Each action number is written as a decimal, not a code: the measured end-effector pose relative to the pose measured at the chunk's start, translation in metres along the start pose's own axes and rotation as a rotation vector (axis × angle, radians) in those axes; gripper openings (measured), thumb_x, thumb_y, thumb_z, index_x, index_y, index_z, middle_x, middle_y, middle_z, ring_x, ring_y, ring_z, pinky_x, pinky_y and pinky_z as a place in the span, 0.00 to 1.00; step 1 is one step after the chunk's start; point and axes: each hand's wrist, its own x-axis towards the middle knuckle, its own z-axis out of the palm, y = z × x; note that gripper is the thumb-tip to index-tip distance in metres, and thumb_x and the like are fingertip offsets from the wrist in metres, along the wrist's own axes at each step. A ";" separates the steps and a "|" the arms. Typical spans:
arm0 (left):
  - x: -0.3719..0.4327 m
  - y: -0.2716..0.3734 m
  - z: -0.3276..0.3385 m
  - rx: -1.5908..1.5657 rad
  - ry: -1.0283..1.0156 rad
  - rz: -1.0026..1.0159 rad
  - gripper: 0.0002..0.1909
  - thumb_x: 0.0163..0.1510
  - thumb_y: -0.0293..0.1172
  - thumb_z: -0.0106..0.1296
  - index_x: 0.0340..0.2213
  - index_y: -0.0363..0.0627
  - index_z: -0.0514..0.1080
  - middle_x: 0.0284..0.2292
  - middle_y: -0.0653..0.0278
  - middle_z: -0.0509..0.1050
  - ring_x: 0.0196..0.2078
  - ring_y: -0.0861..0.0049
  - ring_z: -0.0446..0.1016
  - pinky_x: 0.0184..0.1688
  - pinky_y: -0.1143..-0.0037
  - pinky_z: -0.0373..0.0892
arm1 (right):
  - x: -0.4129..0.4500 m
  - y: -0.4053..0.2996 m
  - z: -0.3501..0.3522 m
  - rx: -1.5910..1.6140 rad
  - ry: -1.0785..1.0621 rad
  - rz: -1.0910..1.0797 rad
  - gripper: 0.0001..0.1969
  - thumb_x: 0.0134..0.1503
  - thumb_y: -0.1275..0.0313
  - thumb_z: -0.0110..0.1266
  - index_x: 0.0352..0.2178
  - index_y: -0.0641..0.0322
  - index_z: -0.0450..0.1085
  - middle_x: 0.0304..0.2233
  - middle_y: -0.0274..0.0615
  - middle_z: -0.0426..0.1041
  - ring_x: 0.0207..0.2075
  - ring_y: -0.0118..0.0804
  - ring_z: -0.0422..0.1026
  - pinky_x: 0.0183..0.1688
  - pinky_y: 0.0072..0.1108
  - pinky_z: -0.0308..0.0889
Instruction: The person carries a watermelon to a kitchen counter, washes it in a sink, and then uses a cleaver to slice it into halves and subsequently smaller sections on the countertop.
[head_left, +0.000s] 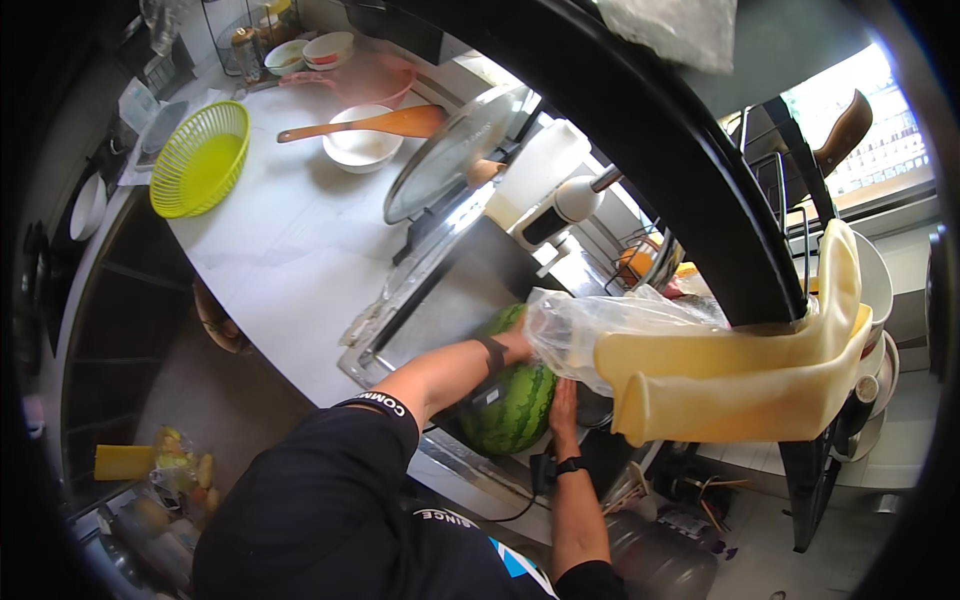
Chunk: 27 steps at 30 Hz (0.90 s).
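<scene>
A striped green watermelon lies in the metal sink, with a small pale label on its rind. My left hand reaches across its upper part and rests on the rind. A hanging clear plastic bag covers that hand's fingers. Against the right side of the melon lies my right hand, palm side inward and fingers pointing up. It wears a dark watch on the wrist. Between them, both hands hold the melon. The white faucet stands at the sink's far edge.
Yellow rubber gloves and the clear plastic bag hang from a black rack close above my right hand. A glass lid stands behind the sink. On the white counter are a green basket and a bowl under a wooden spatula.
</scene>
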 end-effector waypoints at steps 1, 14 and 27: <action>0.001 -0.016 -0.004 -0.060 -0.026 -0.153 0.25 0.47 0.43 0.44 0.45 0.42 0.63 0.46 0.52 0.64 0.51 0.53 0.59 0.55 0.63 0.51 | 0.001 0.002 -0.001 0.011 0.009 0.011 0.22 0.55 0.62 0.41 0.46 0.70 0.59 0.46 0.56 0.61 0.49 0.52 0.58 0.50 0.31 0.54; -0.122 0.064 0.064 -0.308 0.515 -0.797 0.24 0.48 0.42 0.45 0.44 0.43 0.64 0.45 0.53 0.65 0.49 0.57 0.61 0.51 0.63 0.54 | 0.001 0.010 -0.012 0.050 0.031 0.081 0.21 0.54 0.62 0.43 0.43 0.69 0.62 0.43 0.57 0.64 0.46 0.54 0.61 0.47 0.33 0.56; -0.085 0.083 -0.039 -0.066 0.153 -0.299 0.20 0.50 0.40 0.46 0.43 0.42 0.65 0.42 0.53 0.67 0.45 0.61 0.64 0.46 0.64 0.59 | 0.006 -0.013 0.019 -0.071 -0.030 -0.429 0.16 0.53 0.67 0.44 0.42 0.65 0.64 0.46 0.54 0.62 0.49 0.52 0.58 0.50 0.34 0.53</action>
